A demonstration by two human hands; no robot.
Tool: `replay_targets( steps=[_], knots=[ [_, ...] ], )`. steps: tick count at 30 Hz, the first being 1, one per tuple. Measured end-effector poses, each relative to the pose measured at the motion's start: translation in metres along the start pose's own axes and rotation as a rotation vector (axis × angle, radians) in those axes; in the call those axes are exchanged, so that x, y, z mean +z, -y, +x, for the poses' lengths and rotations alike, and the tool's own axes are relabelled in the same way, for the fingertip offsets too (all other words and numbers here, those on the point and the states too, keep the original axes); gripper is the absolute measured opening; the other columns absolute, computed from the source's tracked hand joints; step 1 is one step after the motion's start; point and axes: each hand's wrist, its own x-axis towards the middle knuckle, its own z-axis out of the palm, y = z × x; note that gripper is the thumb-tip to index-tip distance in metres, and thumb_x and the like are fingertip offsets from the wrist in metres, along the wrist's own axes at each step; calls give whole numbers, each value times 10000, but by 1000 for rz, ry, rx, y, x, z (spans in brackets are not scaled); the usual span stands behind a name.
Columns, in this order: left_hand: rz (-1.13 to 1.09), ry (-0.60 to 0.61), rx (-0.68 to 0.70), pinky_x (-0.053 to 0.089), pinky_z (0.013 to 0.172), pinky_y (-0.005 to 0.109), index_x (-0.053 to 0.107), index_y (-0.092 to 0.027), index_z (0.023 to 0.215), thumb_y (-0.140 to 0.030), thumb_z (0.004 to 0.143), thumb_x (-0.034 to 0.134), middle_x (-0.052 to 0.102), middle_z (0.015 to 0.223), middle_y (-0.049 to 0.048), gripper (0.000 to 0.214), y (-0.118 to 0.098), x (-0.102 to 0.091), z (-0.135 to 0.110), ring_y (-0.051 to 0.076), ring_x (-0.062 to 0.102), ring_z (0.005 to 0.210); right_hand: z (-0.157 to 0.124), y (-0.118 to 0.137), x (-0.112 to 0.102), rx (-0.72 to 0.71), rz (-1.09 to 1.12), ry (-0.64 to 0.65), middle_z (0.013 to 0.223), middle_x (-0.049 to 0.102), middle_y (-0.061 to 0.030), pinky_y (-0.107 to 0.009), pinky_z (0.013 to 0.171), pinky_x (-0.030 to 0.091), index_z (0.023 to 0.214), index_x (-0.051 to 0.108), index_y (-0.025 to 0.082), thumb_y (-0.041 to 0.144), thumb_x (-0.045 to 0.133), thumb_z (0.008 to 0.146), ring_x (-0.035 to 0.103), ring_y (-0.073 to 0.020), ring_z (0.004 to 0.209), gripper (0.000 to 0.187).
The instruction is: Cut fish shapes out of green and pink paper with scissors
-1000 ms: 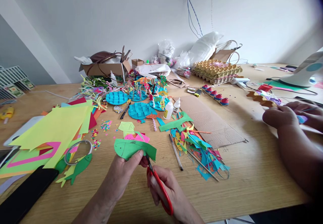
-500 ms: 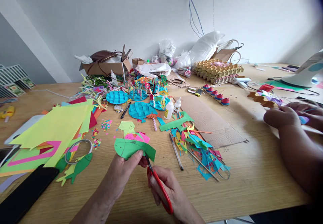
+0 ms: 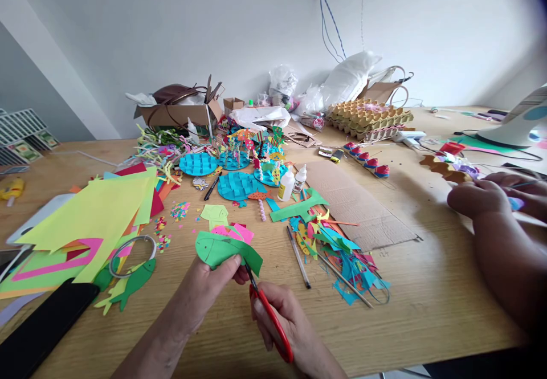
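My left hand (image 3: 217,285) pinches a piece of green paper (image 3: 222,248) with a fish outline drawn on it. The red-handled scissors (image 3: 273,325) are in my right hand (image 3: 284,310), their blades at the paper's lower edge beside my left fingertips. Just beyond the green piece lie pink paper scraps (image 3: 244,233) and a pale yellow paper (image 3: 215,215) with a drawn outline. Cut-out green fish (image 3: 135,283) and yellow-green ones rest to the left, near a roll of tape (image 3: 133,256).
Coloured paper sheets (image 3: 89,208) are stacked at left, above a black phone-like object (image 3: 49,327). Glue bottles (image 3: 286,185), a pen (image 3: 298,256), paper scraps (image 3: 350,259) and cardboard (image 3: 359,208) lie ahead and right. Another person's hands (image 3: 482,199) work at far right.
The green paper has shifted very slightly to the right at its left end, with the scissors still at its lower edge. Otherwise little differs.
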Motion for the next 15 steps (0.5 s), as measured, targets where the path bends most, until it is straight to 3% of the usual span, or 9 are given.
replay_targets(
  steps=[9, 13, 15],
  knots=[
    [30, 21, -18, 503, 606, 272, 645, -134, 697, -231, 751, 559, 672, 632, 24, 140, -1, -4, 1, 164, 615, 614, -1, -4, -3, -19, -103, -32, 476, 335, 68, -174, 393, 224, 579, 392, 180, 417, 449, 884, 304, -62, 419, 390],
    [5, 55, 8, 481, 624, 249, 665, -152, 719, -268, 756, 602, 679, 675, 21, 137, -1, -20, 2, 154, 590, 654, 1, -1, -6, 1, -110, -22, 491, 330, 66, -180, 396, 215, 576, 384, 182, 352, 440, 886, 298, -67, 433, 357],
    [-87, 129, -23, 477, 656, 257, 673, -170, 781, -300, 782, 584, 685, 732, 24, 158, -4, -33, 1, 155, 581, 686, 2, 4, -8, -14, -152, -16, 497, 312, 66, -187, 404, 205, 562, 367, 182, 311, 438, 879, 287, -67, 441, 349]
  ],
)
